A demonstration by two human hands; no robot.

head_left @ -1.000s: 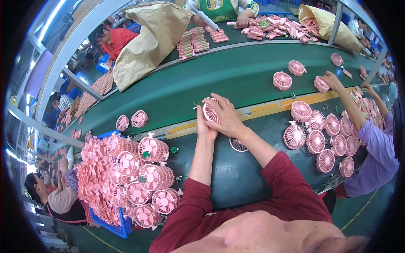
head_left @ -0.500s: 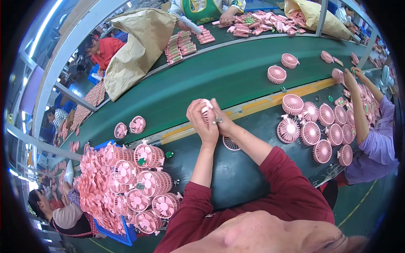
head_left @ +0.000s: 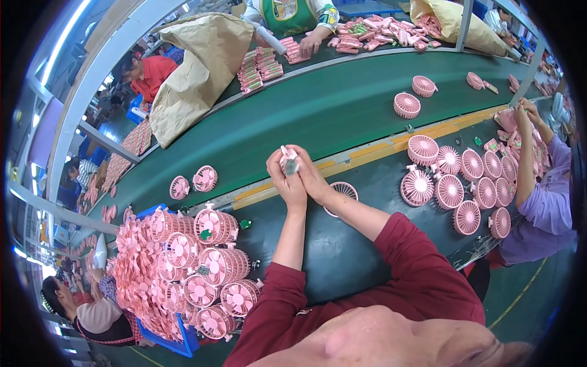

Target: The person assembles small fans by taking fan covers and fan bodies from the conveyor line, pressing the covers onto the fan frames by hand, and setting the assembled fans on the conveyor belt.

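Note:
Both my hands are raised together over the near edge of the green belt. My left hand (head_left: 285,185) and my right hand (head_left: 310,178) are closed around a small pink fan part (head_left: 287,153), with a grey-green end showing between the fingers. Most of it is hidden by my hands, so its exact shape cannot be made out. Beside my right forearm a round pink fan grille (head_left: 343,191) lies on the dark table, partly covered by the arm.
Left of me, pink fan housings (head_left: 221,263) are stacked beside a blue bin (head_left: 186,342) heaped with pink fan blades (head_left: 137,263). Several pink grilles (head_left: 449,192) lie to the right, near a co-worker in purple (head_left: 547,196). Pink housings (head_left: 406,105) ride the green belt (head_left: 330,92).
My hands have turned the pink part so its grey-green end shows, and my right forearm uncovers more of the grille. Housings on the belt have shifted right. Co-workers' hands have moved.

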